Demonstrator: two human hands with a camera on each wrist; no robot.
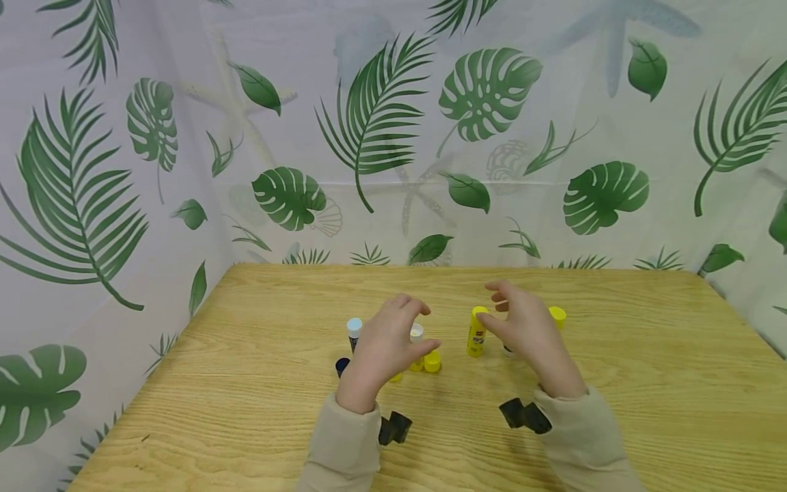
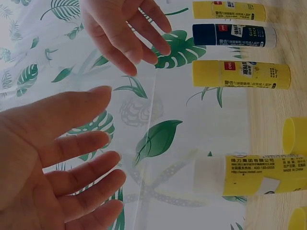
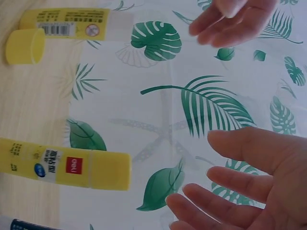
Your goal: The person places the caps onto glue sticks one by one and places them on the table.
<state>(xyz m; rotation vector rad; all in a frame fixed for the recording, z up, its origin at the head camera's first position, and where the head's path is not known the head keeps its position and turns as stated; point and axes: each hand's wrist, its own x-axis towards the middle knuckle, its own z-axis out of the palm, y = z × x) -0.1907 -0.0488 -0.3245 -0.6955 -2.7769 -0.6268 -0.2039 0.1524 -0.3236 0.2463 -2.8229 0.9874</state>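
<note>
My left hand hovers over the left part of the group of glue sticks, fingers spread and holding nothing. Just past its thumb stands an uncapped yellow glue stick with a white top, and a yellow cap lies beside it. My right hand is also raised, its thumb overlapping the capped yellow glue stick in the head view. In the right wrist view that stick appears apart from the fingers. A dark blue glue stick is mostly hidden behind my right hand in the head view.
Another yellow glue stick stands to the right of my right hand. Left of my left hand are a glue stick with a pale top and a dark blue cap. A leaf-print cloth hangs behind the wooden table.
</note>
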